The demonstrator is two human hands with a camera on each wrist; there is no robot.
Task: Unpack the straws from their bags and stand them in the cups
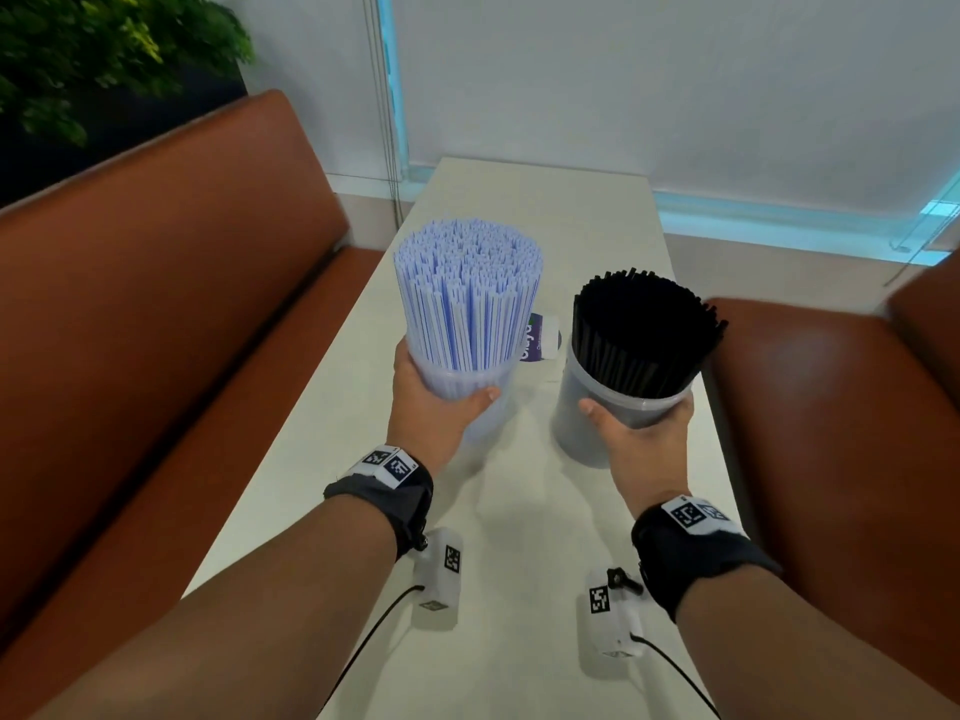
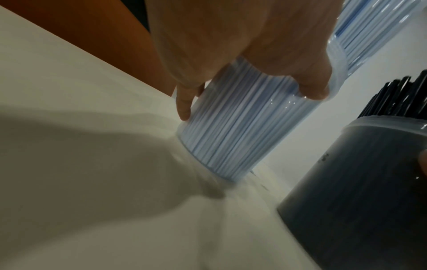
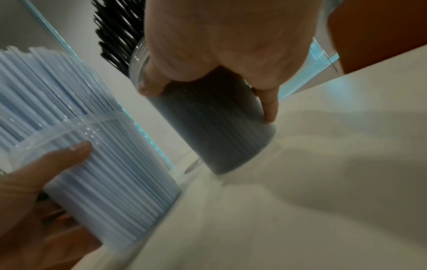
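Note:
Two clear plastic cups stand side by side on the white table (image 1: 519,537). The left cup (image 1: 488,423) is packed with pale blue-and-white straws (image 1: 467,293). My left hand (image 1: 436,402) grips it just under the rim, thumb on the near side. The right cup (image 1: 576,428) is full of black straws (image 1: 644,330), and my right hand (image 1: 644,439) wraps round its upper part. The left wrist view shows my left hand (image 2: 242,54) on the blue-straw cup (image 2: 231,137), whose base meets the table. In the right wrist view my right hand (image 3: 219,45) holds the black-straw cup (image 3: 219,131).
A purple-labelled packet (image 1: 540,337) lies just behind the two cups. Brown leather benches flank the narrow table on the left (image 1: 156,304) and the right (image 1: 831,407). A white wall with a blind closes the far end, and a plant (image 1: 104,44) stands at the top left.

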